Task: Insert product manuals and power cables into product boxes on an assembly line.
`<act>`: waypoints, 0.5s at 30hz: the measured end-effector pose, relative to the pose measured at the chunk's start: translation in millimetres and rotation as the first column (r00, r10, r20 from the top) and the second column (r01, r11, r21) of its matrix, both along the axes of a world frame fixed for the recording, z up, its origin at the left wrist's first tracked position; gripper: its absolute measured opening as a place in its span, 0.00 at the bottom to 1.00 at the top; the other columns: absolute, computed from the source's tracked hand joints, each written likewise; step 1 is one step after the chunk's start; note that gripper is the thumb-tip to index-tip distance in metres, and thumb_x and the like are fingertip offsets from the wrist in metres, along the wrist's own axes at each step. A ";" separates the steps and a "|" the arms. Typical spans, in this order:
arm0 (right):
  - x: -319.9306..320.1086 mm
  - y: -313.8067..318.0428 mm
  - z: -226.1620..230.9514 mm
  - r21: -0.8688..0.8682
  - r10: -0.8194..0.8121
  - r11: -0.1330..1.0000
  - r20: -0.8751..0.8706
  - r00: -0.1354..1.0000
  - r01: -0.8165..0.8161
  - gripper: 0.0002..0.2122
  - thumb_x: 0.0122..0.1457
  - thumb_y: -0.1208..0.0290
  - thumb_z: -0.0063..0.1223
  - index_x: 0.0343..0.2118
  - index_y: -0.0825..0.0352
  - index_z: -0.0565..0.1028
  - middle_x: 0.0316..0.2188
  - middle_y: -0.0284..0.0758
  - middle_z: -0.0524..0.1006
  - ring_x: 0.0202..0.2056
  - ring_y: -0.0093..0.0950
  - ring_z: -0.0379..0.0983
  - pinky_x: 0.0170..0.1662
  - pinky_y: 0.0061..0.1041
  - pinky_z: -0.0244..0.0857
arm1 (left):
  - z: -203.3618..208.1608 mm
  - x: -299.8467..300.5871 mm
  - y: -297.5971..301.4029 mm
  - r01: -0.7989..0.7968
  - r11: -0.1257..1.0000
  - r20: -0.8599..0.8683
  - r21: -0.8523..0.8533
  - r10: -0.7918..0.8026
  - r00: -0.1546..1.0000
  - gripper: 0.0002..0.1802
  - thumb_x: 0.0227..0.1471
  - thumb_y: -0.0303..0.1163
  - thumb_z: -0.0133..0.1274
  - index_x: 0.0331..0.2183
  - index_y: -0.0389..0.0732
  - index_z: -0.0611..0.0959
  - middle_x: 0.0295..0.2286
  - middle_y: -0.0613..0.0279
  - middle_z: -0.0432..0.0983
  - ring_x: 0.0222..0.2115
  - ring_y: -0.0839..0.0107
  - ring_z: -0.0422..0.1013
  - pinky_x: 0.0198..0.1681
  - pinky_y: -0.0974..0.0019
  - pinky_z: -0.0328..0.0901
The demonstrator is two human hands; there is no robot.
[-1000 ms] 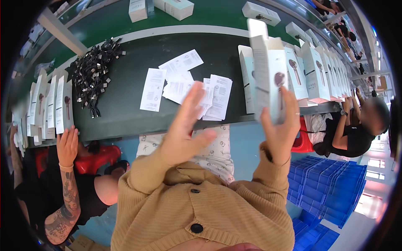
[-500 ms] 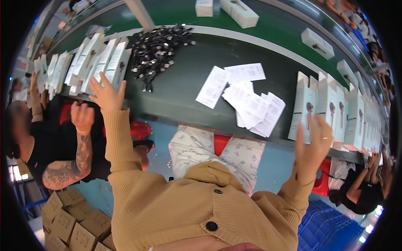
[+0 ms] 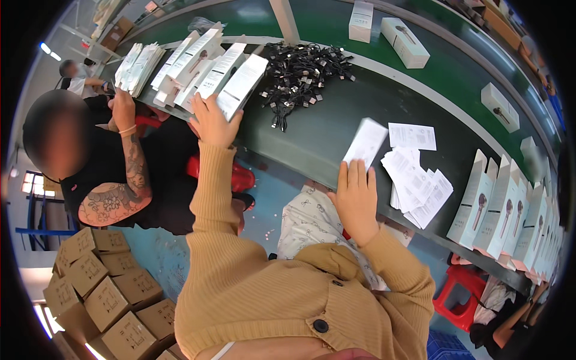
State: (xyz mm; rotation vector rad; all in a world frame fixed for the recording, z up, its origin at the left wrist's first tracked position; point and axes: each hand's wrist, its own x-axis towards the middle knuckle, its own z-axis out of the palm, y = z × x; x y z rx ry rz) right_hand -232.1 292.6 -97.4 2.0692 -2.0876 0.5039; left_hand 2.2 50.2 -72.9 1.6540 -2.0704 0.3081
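Observation:
My left hand (image 3: 214,123) is closed around the near end of a white carton (image 3: 243,87), thumb on one side and fingers on the other. That carton leans at the right end of a row of similar white cartons (image 3: 195,57). My right hand (image 3: 355,198) lies with fingers stretched out, their tips on the near end of a printed white leaflet (image 3: 367,141); its thumb is apart from the paper. To the right of it are a single leaflet (image 3: 412,136) and a loose fanned pile of leaflets (image 3: 417,186) on the dark table.
A heap of black cables (image 3: 303,75) lies beyond the hands. More white cartons (image 3: 480,204) stand along the right. A green conveyor (image 3: 444,75) carries a few cartons. A co-worker (image 3: 120,168) sits at left, above stacked brown boxes (image 3: 108,288). A red stool (image 3: 459,297) stands at right.
My view has swung left. My left hand has gone from open beside the cartons to gripping one. My right hand has moved left from the right-hand cartons onto a leaflet.

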 end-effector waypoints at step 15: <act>-76.1 53.0 70.2 -0.518 0.034 0.855 0.082 0.996 0.013 0.12 0.48 0.85 0.55 0.38 0.69 0.77 0.33 0.36 0.77 0.21 0.28 0.72 0.20 0.24 0.62 | -14.1 -48.2 135.1 0.910 0.324 -0.964 0.258 0.018 0.267 0.44 0.35 0.36 0.69 0.52 0.33 0.67 0.45 0.61 0.70 0.47 0.75 0.64 0.52 0.68 0.59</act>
